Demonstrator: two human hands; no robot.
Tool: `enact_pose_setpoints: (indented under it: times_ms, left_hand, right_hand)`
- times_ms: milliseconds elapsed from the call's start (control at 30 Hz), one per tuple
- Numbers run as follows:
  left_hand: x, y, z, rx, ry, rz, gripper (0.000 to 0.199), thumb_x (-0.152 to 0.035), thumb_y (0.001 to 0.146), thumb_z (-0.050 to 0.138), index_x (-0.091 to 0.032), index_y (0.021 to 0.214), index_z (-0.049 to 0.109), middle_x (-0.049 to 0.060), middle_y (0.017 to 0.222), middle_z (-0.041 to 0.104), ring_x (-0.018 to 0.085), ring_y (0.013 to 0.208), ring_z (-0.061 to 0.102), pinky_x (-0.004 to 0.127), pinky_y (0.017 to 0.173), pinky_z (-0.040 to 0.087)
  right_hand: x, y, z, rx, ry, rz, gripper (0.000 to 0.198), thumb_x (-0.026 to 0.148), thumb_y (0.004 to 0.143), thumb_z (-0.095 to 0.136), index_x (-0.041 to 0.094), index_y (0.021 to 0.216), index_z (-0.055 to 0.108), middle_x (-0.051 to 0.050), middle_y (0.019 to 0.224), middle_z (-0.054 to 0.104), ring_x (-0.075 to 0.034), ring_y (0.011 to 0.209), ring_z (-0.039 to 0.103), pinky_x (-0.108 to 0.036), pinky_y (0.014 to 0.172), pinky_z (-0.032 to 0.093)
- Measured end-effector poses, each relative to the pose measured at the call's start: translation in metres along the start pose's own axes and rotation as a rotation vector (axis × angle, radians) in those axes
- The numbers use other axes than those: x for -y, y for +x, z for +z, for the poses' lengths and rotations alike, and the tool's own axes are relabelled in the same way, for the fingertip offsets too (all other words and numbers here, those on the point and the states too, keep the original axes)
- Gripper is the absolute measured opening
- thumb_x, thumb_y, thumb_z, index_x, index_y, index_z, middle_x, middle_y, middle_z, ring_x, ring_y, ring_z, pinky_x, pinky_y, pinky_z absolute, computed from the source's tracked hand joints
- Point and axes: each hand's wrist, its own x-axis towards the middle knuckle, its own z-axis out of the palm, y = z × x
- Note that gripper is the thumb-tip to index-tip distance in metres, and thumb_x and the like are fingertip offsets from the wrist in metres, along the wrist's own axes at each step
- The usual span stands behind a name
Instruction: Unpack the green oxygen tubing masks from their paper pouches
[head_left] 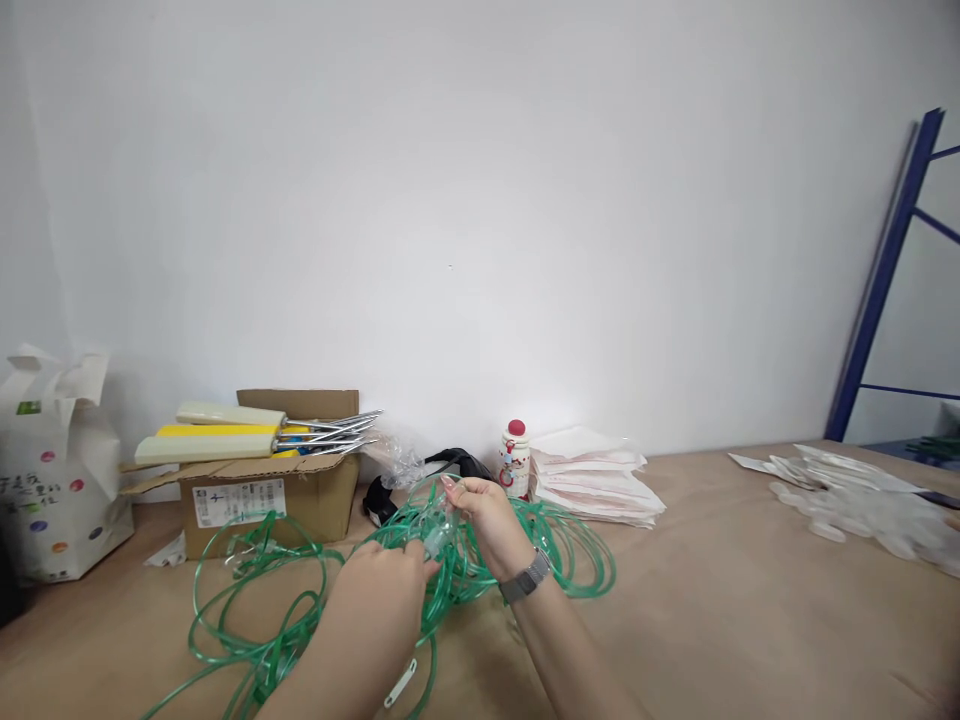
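Observation:
A clear plastic fitting (438,532) sits between my hands, above a heap of green tubing (585,560). My left hand (386,580) is closed around its lower end, its fingertips partly hidden behind the hand's back. Thumb and fingers of my right hand (484,515) pinch the upper part of the same clear fitting; a grey-banded watch (526,576) is on that wrist. More coils of green tubing (217,625) spread to the left of my left forearm. A small white strip with a slot (400,684) lies below my hands, close to the tubing.
At the left stand a white bag (60,490) and a cardboard box (315,500) holding long-handled metal tools (225,432). Behind the tubing are a red-capped bottle (515,462), stacked papers (592,480) and a black object (459,463). Whitish flat pieces (862,500) lie right, near a blue frame (885,280).

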Motion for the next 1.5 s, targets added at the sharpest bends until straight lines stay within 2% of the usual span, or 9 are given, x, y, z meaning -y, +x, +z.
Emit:
enact_pose_setpoints:
  times_ms: [100, 267, 433, 533, 667, 867, 1200, 1333, 1500]
  left_hand:
    - [0.000, 0.001, -0.011, 0.145, -0.024, -0.003, 0.032, -0.023, 0.090, 0.032, -0.016, 0.072, 0.058, 0.012, 0.072, 0.069, 0.026, 0.071, 0.065, 0.033, 0.063, 0.044]
    - [0.004, 0.003, -0.021, 0.321, -0.662, -0.086, 0.036, -0.043, 0.089, 0.030, -0.020, 0.065, 0.043, 0.000, 0.051, 0.061, 0.013, 0.036, 0.053, 0.021, 0.041, 0.037]
    - [0.014, 0.006, -0.025, 0.496, -1.068, -0.090, 0.040, -0.053, 0.083, 0.042, -0.016, 0.079, 0.057, -0.005, 0.043, 0.055, 0.006, 0.025, 0.036, 0.017, 0.031, 0.022]
    - [0.019, 0.007, -0.022, 0.536, -1.330, -0.033, 0.043, -0.051, 0.084, 0.045, -0.013, 0.080, 0.064, -0.007, 0.036, 0.047, 0.004, 0.025, 0.030, 0.017, 0.041, 0.034]
    - [0.017, 0.007, -0.016, 0.526, -1.621, 0.003, 0.041, -0.045, 0.086, 0.046, -0.010, 0.081, 0.067, -0.009, 0.031, 0.040, 0.004, 0.028, 0.030, 0.024, 0.075, 0.046]
    - [0.010, 0.013, -0.017, 0.333, -1.364, -0.054, 0.039, -0.054, 0.081, 0.048, -0.015, 0.087, 0.053, -0.002, 0.054, 0.061, 0.010, 0.036, 0.048, 0.021, 0.043, 0.038]
    - [-0.006, -0.002, -0.022, -0.018, -0.429, -0.023, 0.027, -0.038, 0.089, 0.035, -0.022, 0.074, 0.050, 0.001, 0.062, 0.060, 0.023, 0.074, 0.057, 0.031, 0.068, 0.037]
    - [-0.008, -0.002, -0.021, -0.021, -0.440, 0.023, 0.029, -0.035, 0.091, 0.032, -0.022, 0.072, 0.050, 0.001, 0.061, 0.062, 0.023, 0.076, 0.057, 0.031, 0.070, 0.037]
    - [-0.009, 0.001, -0.020, 0.158, -0.829, -0.041, 0.034, -0.042, 0.089, 0.034, -0.021, 0.062, 0.039, -0.002, 0.058, 0.064, 0.011, 0.038, 0.049, 0.024, 0.049, 0.037]
  right_hand:
    - [0.000, 0.000, 0.000, 0.010, 0.046, -0.004, 0.024, 0.031, 0.059, 0.066, 0.018, 0.043, 0.054, 0.002, 0.051, 0.049, -0.012, 0.057, 0.042, -0.027, 0.063, 0.033]
    - [0.010, -0.003, 0.001, 0.020, 0.100, -0.041, 0.028, 0.033, 0.060, 0.069, 0.018, 0.045, 0.051, 0.003, 0.050, 0.046, -0.011, 0.056, 0.039, -0.027, 0.061, 0.031]
    - [0.032, -0.014, 0.004, 0.037, 0.104, -0.106, 0.024, 0.033, 0.064, 0.070, 0.017, 0.053, 0.055, 0.002, 0.056, 0.049, -0.012, 0.059, 0.040, -0.027, 0.063, 0.031]
    - [0.046, -0.024, 0.006, 0.069, 0.092, -0.168, 0.024, 0.034, 0.067, 0.069, 0.017, 0.057, 0.057, 0.003, 0.058, 0.049, -0.012, 0.061, 0.040, -0.026, 0.063, 0.031]
    - [0.058, -0.031, 0.007, 0.114, 0.078, -0.292, 0.023, 0.034, 0.071, 0.068, 0.018, 0.059, 0.056, 0.003, 0.061, 0.046, -0.013, 0.063, 0.040, -0.026, 0.061, 0.031]
    - [0.058, -0.026, 0.001, 0.066, -0.061, -0.241, 0.029, 0.040, 0.073, 0.066, 0.018, 0.059, 0.054, 0.003, 0.060, 0.045, -0.012, 0.062, 0.039, -0.026, 0.061, 0.031]
    - [0.057, -0.027, 0.002, 0.044, -0.145, -0.187, 0.036, 0.045, 0.073, 0.064, 0.018, 0.056, 0.049, 0.004, 0.058, 0.042, -0.011, 0.060, 0.037, -0.025, 0.059, 0.030]
    - [0.056, -0.026, 0.000, 0.012, -0.174, -0.201, 0.033, 0.045, 0.073, 0.063, 0.018, 0.058, 0.051, 0.003, 0.059, 0.044, -0.012, 0.061, 0.038, -0.026, 0.059, 0.030]
    - [0.057, -0.027, 0.001, -0.014, -0.181, -0.247, 0.029, 0.042, 0.074, 0.062, 0.018, 0.060, 0.055, 0.002, 0.060, 0.047, -0.013, 0.062, 0.040, -0.027, 0.061, 0.032]
